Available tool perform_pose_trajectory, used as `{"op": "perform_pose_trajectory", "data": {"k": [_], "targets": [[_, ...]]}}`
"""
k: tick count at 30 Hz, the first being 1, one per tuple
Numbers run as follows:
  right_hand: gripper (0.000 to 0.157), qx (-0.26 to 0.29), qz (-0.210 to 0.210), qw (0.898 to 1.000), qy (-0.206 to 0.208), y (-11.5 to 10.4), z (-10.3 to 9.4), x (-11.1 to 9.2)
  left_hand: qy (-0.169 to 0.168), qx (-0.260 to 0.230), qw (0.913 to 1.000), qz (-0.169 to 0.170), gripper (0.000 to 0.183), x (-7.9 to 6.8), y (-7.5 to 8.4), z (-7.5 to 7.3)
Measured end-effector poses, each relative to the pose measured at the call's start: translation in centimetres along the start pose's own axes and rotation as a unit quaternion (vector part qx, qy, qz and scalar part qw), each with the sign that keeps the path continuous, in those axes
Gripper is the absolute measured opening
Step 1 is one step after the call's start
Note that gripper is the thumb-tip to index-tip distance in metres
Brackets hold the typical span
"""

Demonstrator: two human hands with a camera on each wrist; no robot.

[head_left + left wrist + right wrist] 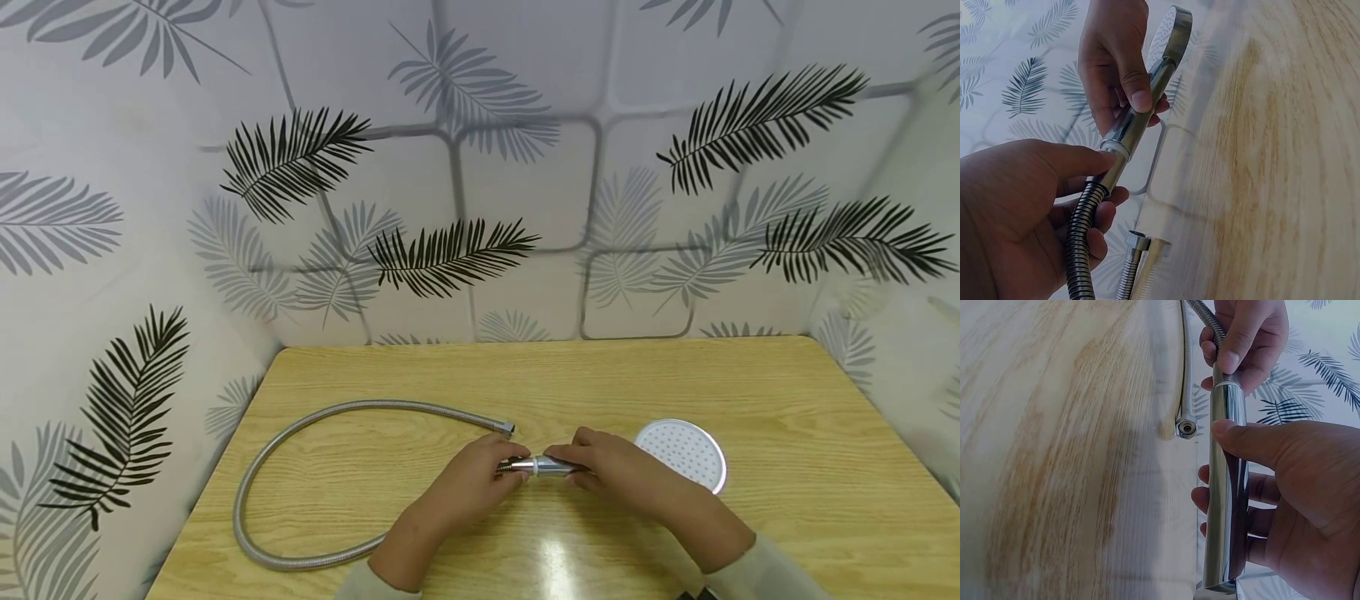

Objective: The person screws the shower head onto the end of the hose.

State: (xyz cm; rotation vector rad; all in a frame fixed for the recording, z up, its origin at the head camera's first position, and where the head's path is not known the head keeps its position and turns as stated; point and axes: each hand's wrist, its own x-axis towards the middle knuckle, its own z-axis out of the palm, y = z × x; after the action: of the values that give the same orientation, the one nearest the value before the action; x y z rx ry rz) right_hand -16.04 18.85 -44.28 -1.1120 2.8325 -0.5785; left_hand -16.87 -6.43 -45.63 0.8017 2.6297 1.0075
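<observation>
My right hand [618, 471] grips the chrome handle [1225, 487] of a hand shower, thumb along one side and fingers around the other. The round white spray face [678, 450] lies to the right, dotted with nozzles. My left hand [476, 479] pinches the metal end fitting [1107, 172] of a flexible shower hose [238, 500] between thumb and fingers. This fitting meets the handle's end, where a pale ring [1116, 149] shows at the joint. How far it is screwed on, I cannot tell. The hose loops left, and its other end, a hex nut [508, 428], lies just beyond my left hand.
A wood-grain table [795, 467] lies under everything. Behind it and at both sides stand walls with a leaf pattern [525, 192]. A small dark object [705, 593] shows at the bottom edge by the right sleeve.
</observation>
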Motion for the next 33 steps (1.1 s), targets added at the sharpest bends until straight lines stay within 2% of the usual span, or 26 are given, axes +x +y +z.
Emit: {"op": "perform_pose_trajectory", "data": {"k": [8,18,33], "targets": [[0.040,0.004,0.005,1.000,-0.003,-0.04,-0.14,-0.08,-0.003,-0.008,0.9999,0.006,0.018,0.07,0.03,0.00],[0.040,0.004,0.005,1.000,-0.001,-0.02,-0.19,-0.08,-0.001,-0.009,0.9999,0.004,0.032,0.00,-0.04,0.02],[0.040,-0.004,-0.004,1.000,0.006,0.03,-0.04,-0.10,-0.001,-0.012,0.9999,0.000,0.030,-0.08,0.24,0.03]]}}
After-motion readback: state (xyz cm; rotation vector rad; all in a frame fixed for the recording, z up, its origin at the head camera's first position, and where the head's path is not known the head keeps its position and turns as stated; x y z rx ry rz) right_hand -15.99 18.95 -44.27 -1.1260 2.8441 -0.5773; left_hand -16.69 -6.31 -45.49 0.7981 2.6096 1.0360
